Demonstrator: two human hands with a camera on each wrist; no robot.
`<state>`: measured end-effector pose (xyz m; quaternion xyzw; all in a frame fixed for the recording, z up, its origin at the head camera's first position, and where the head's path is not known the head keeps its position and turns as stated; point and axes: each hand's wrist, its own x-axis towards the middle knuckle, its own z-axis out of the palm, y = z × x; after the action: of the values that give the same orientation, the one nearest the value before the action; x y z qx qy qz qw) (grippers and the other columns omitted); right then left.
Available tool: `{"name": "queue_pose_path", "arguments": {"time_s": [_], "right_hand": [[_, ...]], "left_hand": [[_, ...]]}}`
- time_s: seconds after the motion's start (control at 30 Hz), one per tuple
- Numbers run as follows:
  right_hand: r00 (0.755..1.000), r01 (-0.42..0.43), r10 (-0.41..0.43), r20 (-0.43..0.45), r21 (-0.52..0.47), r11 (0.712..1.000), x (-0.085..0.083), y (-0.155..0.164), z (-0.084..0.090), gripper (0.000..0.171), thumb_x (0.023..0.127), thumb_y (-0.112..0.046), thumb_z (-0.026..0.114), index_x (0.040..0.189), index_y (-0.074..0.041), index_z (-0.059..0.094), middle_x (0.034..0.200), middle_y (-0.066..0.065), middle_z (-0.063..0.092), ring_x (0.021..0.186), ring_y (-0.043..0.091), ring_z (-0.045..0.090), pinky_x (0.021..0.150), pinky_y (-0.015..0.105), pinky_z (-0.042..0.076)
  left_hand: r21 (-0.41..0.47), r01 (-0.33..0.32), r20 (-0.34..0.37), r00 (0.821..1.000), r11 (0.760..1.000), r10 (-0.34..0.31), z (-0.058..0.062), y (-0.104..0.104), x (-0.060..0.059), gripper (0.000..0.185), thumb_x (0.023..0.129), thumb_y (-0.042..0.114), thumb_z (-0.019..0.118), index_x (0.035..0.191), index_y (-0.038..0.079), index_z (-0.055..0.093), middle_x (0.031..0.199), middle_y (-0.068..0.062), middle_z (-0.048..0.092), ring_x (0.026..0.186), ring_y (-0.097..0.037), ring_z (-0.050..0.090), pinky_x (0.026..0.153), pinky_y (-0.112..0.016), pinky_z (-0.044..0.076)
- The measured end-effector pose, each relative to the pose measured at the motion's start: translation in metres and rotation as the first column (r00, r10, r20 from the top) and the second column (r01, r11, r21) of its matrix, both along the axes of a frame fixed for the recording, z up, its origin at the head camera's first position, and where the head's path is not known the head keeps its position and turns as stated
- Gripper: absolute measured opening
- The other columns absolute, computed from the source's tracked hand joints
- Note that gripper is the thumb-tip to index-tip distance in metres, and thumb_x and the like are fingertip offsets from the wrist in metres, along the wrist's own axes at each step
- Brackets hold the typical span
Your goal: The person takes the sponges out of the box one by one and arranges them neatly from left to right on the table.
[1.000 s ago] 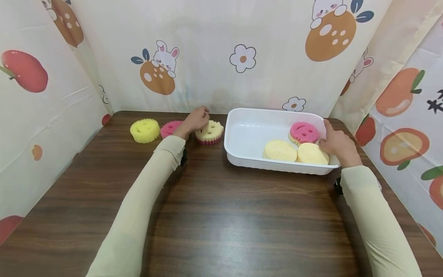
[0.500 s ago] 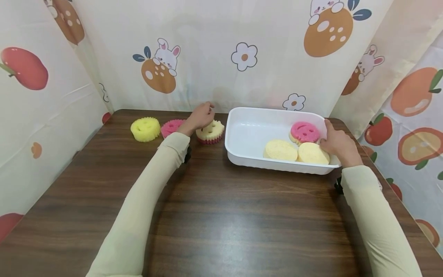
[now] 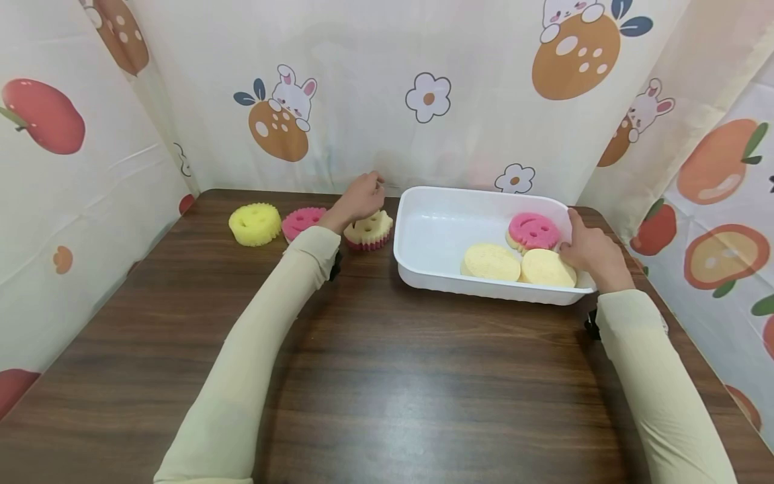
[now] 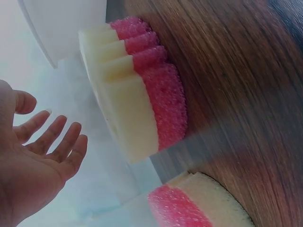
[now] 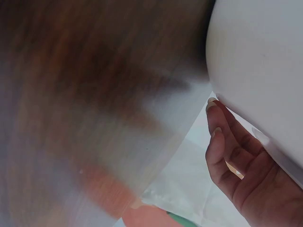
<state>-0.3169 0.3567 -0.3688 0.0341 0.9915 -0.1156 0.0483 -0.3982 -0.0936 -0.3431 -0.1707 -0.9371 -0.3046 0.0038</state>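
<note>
My left hand (image 3: 365,195) hovers over the back edge of a round scalloped sponge (image 3: 370,232), cream on top and pink below, with a smiley cut into it. In the left wrist view that hand's fingers (image 4: 54,137) are loosely bent, with air between them and the sponge. My right hand (image 3: 592,255) grips the right rim of a white plastic tray (image 3: 435,235), thumb on the inner side. The right wrist view shows its fingers (image 5: 222,146) bent against the tray's outer wall. Inside the tray lie a pink smiley sponge (image 3: 533,231) and two pale yellow sponges (image 3: 492,262).
To the left of my left hand stand a pink smiley sponge (image 3: 302,222), partly behind the forearm, and a yellow smiley sponge (image 3: 255,224). All rest near the back edge of a dark wooden table (image 3: 387,376). A printed curtain (image 3: 357,87) hangs behind and at both sides.
My left hand has shifted a little right and back over the cream and pink sponge, its fingers loosening. The right hand, tray and sponges have stayed put.
</note>
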Motion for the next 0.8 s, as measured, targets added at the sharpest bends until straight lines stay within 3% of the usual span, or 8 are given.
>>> {"name": "queue_pose_path", "arguments": {"time_s": [0.27, 0.5, 0.7, 0.8], "right_hand": [[1.0, -0.01, 0.01, 0.001, 0.007, 1.0, -0.005, 0.001, 0.001, 0.085, 0.097, -0.028, 0.047, 0.157, -0.005, -0.01, 0.121, 0.044, 0.047, 0.098, 0.054, 0.056, 0.08, 0.07, 0.048], [1.0, -0.006, 0.006, -0.011, 0.015, 1.0, -0.007, 0.001, 0.001, 0.085, 0.097, -0.028, 0.046, 0.157, -0.005, -0.009, 0.12, 0.044, 0.047, 0.097, 0.054, 0.057, 0.079, 0.068, 0.049], [1.0, -0.001, 0.001, -0.011, 0.012, 1.0, -0.008, 0.001, 0.0, 0.085, 0.096, -0.028, 0.047, 0.157, -0.005, -0.008, 0.122, 0.044, 0.047, 0.101, 0.056, 0.056, 0.081, 0.069, 0.048], [1.0, -0.001, 0.001, -0.007, 0.01, 1.0, -0.01, 0.002, -0.001, 0.085, 0.097, -0.028, 0.047, 0.157, -0.005, -0.008, 0.124, 0.044, 0.046, 0.103, 0.057, 0.055, 0.083, 0.07, 0.047]], "left_hand": [[-0.026, -0.001, 0.002, 1.0, 1.0, 0.001, 0.003, 0.007, 0.0, 0.047, 0.104, 0.023, 0.032, 0.143, -0.002, 0.041, 0.143, -0.021, 0.048, 0.128, -0.03, 0.05, 0.107, -0.043, 0.045], [-0.027, 0.013, 0.001, 1.0, 1.0, -0.013, 0.004, 0.016, -0.001, 0.047, 0.105, 0.023, 0.034, 0.143, -0.003, 0.041, 0.144, -0.02, 0.048, 0.116, -0.029, 0.052, 0.103, -0.042, 0.046], [-0.051, 0.028, -0.04, 0.999, 0.998, -0.03, 0.006, 0.026, 0.0, 0.043, 0.105, 0.021, 0.033, 0.14, -0.002, 0.044, 0.146, -0.018, 0.049, 0.134, -0.03, 0.047, 0.111, -0.042, 0.042], [-0.044, 0.024, -0.054, 0.998, 0.999, -0.027, 0.006, 0.03, 0.0, 0.043, 0.104, 0.02, 0.034, 0.139, -0.002, 0.045, 0.145, -0.019, 0.05, 0.134, -0.031, 0.047, 0.112, -0.043, 0.041]]}}
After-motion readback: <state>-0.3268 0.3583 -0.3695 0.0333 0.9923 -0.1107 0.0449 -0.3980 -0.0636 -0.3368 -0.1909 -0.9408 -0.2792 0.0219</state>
